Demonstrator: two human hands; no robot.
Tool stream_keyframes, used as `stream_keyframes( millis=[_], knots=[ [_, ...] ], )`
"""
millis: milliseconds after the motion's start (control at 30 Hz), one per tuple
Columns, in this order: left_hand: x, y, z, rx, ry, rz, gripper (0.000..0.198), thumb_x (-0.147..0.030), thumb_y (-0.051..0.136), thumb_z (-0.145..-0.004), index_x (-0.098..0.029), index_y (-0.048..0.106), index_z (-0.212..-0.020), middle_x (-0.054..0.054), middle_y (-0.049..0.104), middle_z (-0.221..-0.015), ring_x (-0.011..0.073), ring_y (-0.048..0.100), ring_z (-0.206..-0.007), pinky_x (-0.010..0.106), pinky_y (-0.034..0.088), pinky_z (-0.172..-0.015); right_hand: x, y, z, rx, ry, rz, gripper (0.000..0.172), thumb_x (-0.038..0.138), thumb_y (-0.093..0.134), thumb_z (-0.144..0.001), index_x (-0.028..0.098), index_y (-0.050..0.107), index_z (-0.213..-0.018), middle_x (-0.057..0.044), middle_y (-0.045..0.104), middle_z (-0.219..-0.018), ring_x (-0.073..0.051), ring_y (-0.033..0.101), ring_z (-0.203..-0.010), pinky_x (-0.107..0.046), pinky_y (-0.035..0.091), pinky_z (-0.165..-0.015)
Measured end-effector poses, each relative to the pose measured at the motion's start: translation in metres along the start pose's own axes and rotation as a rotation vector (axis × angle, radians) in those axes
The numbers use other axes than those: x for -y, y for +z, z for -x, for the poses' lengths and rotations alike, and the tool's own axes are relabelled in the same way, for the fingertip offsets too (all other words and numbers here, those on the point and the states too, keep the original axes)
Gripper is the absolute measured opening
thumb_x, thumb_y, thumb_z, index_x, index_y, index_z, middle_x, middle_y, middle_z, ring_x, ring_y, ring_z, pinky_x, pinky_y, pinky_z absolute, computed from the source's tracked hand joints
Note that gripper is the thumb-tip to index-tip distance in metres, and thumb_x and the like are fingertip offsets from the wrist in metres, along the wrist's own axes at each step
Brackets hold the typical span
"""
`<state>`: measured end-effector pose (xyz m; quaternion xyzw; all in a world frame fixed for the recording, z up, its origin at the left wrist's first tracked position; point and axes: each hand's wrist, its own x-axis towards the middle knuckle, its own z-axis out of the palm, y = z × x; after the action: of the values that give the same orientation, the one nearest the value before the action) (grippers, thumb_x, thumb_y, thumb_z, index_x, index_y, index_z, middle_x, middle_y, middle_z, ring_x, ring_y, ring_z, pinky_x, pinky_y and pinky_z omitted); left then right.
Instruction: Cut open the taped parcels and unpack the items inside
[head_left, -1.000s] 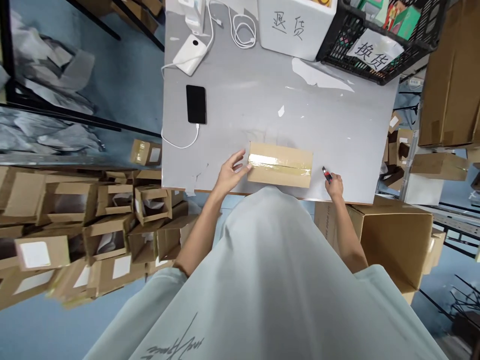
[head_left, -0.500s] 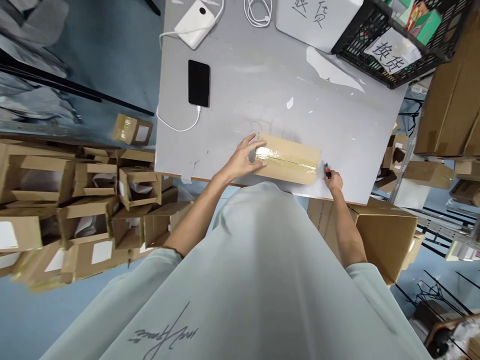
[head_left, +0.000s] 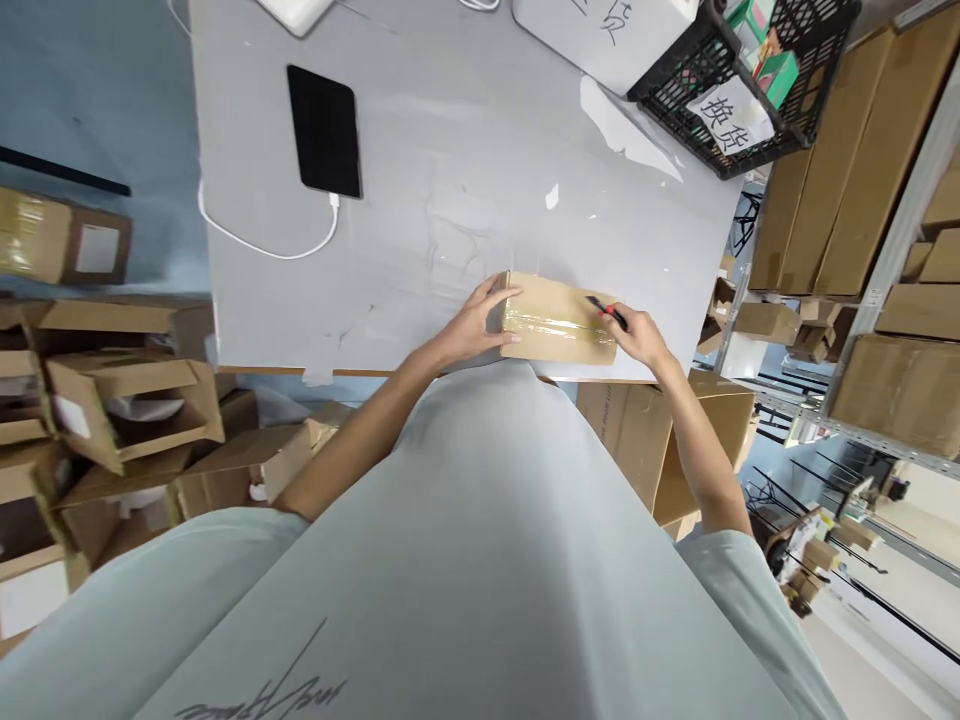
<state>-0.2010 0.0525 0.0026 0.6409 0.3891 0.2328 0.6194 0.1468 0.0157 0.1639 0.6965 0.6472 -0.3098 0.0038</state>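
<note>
A long cardboard box (head_left: 559,300), taped along its top with shiny clear tape, lies near the front edge of the grey table (head_left: 420,140). My left hand (head_left: 474,322) grips its left end, thumb and fingers on opposite sides. In my right hand (head_left: 641,335) is a red and black utility knife (head_left: 609,312), closed in the fingers. The knife's tip points left over the right part of the box top; whether it touches the cardboard I cannot tell.
A black tablet (head_left: 325,130) with a white cable lies at the left. At the back right stand a white box (head_left: 600,30) and a black crate (head_left: 720,110). Open cartons (head_left: 127,405) are stacked left below the table; another large carton (head_left: 630,440) stands below its right front.
My right hand has brought the utility knife from the table, right of the box, to above the box's right end. My left hand stays on the left end. The view has shifted.
</note>
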Motion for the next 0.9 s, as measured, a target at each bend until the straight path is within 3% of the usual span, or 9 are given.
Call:
stream_keyframes(
  millis=[133,267,467,900],
  knots=[
    [0.001,0.001,-0.002,0.025,0.034,-0.014,0.11,-0.087,0.083,-0.085,-0.034,0.05,-0.176,0.011,0.014,-0.196,0.0433,0.013,-0.182,0.064,0.025,-0.145,0.089,0.008,-0.008,0.226,-0.142,0.416,0.042,0.049,0.043,-0.123,0.021,0.074,-0.127,-0.012,0.085,-0.109,-0.03,0.078,-0.097,-0.033,0.044,-0.081],
    [0.009,0.005,-0.007,0.006,0.068,0.003,0.107,-0.081,0.087,-0.084,-0.032,0.054,-0.173,0.012,0.018,-0.195,0.0442,0.018,-0.181,0.063,0.026,-0.145,0.138,0.018,-0.02,0.365,-0.178,0.647,0.047,0.045,0.037,-0.126,0.016,0.071,-0.139,-0.02,0.084,-0.127,-0.034,0.079,-0.115,-0.036,0.046,-0.087],
    [0.019,0.01,-0.013,-0.002,0.11,0.014,0.103,-0.072,0.092,-0.084,-0.034,0.055,-0.172,0.01,0.021,-0.194,0.0457,0.019,-0.18,0.065,0.026,-0.145,0.154,0.025,-0.03,0.43,-0.141,0.789,0.051,0.044,0.033,-0.126,0.014,0.068,-0.148,-0.022,0.084,-0.13,-0.037,0.079,-0.12,-0.041,0.051,-0.094],
    [0.019,0.011,-0.011,0.001,0.118,0.021,0.109,-0.083,0.088,-0.083,-0.03,0.056,-0.172,0.017,0.02,-0.194,0.044,0.018,-0.181,0.065,0.024,-0.145,0.162,0.034,-0.021,0.406,-0.059,0.78,0.05,0.04,0.033,-0.126,0.012,0.066,-0.151,-0.026,0.081,-0.138,-0.037,0.08,-0.127,-0.044,0.057,-0.102]
  ],
)
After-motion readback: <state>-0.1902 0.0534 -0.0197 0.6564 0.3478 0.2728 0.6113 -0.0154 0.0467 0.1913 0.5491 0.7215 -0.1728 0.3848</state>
